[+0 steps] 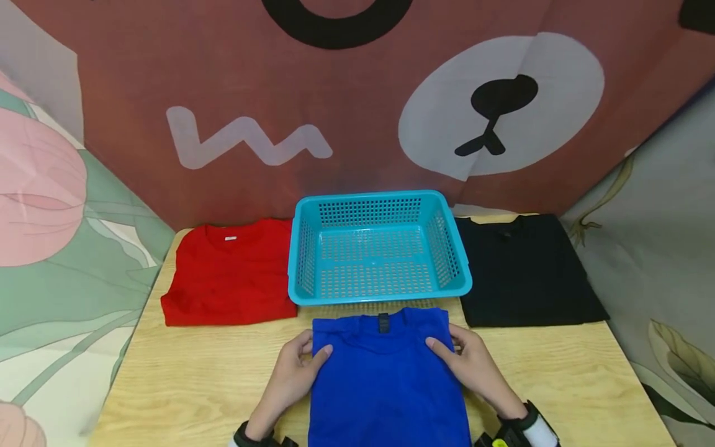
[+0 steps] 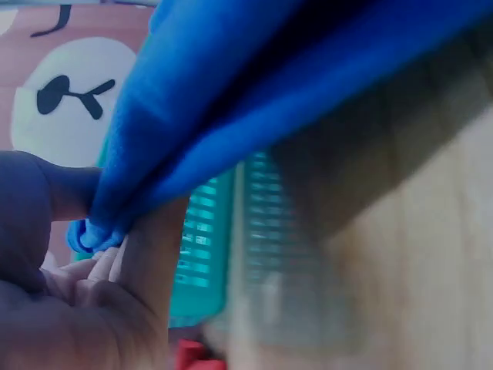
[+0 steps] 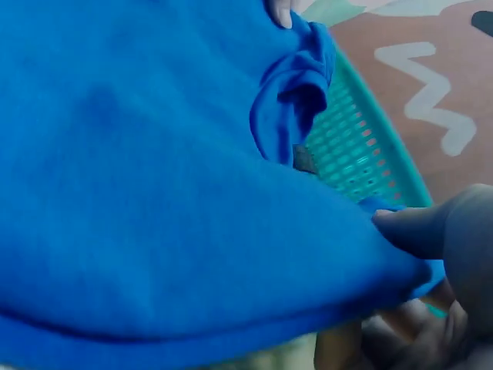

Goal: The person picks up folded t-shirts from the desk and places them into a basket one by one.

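A blue T-shirt (image 1: pixel 385 379), folded narrow with its collar and dark neck label toward the basket, is held up by both hands at the front of the table. My left hand (image 1: pixel 293 369) pinches its left upper edge, thumb on top and fingers beneath. On the opposite edge my right hand (image 1: pixel 475 363) grips it the same way. Seen from the left wrist, the blue cloth (image 2: pixel 208 100) is raised off the wood. In the right wrist view the shirt (image 3: pixel 154 193) sags between the two hands. Its lower end runs out of the head view.
A turquoise plastic basket (image 1: pixel 380 297) with slotted walls stands just beyond the shirt, nothing inside it. To its left lies a folded red T-shirt (image 1: pixel 237 279), to its right a folded black T-shirt (image 1: pixel 525 273). Printed cloth (image 1: pixel 251 74) hangs behind the wooden table (image 1: pixel 195 385).
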`<state>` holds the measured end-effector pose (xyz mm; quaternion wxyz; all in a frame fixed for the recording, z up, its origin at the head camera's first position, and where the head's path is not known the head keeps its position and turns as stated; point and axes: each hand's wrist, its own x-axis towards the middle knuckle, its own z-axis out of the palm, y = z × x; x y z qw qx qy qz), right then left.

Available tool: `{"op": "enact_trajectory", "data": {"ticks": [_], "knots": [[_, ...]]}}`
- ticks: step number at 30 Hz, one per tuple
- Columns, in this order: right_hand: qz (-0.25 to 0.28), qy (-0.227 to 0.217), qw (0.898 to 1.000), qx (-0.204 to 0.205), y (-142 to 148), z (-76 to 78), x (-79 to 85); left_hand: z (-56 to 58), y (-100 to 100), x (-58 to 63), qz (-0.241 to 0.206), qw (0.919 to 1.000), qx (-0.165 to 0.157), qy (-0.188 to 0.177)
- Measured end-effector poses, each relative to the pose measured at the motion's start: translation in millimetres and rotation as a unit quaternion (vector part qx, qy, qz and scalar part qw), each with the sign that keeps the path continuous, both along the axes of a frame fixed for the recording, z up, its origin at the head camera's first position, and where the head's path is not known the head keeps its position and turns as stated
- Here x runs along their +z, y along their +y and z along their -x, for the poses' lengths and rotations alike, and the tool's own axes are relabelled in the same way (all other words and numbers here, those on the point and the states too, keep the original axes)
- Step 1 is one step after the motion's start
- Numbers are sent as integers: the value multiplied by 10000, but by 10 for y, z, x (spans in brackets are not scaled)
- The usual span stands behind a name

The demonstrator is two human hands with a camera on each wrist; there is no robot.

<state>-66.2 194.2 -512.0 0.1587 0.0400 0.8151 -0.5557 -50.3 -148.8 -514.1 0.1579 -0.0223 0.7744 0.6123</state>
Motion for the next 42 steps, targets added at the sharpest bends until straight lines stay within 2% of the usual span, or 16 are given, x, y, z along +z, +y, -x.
{"op": "enact_trajectory", "data": {"ticks": [5, 8, 15, 20, 28, 34, 42], "knots": [[7, 425, 9988, 246, 77, -76, 232, -76, -5, 284, -572, 9983, 16, 113], [-69, 708, 9971, 282, 100, -90, 377, -107, -13, 450, -770, 9966, 82, 280], [93, 1060, 9939, 288, 114, -75, 636, -125, -29, 738, -897, 9939, 159, 625], [307, 1326, 9898, 410, 115, -38, 787, -105, -54, 862, -826, 9894, -41, 1192], [213, 1934, 9789, 625, 129, 55, 1006, -9, -114, 1048, -763, 9793, -278, 1855], [14, 2150, 9743, 675, 142, 173, 1192, 120, -127, 1209, -648, 9705, -370, 2294], [231, 2020, 9763, 736, 145, 379, 1327, 320, -171, 1324, -470, 9664, -466, 2483]]}}
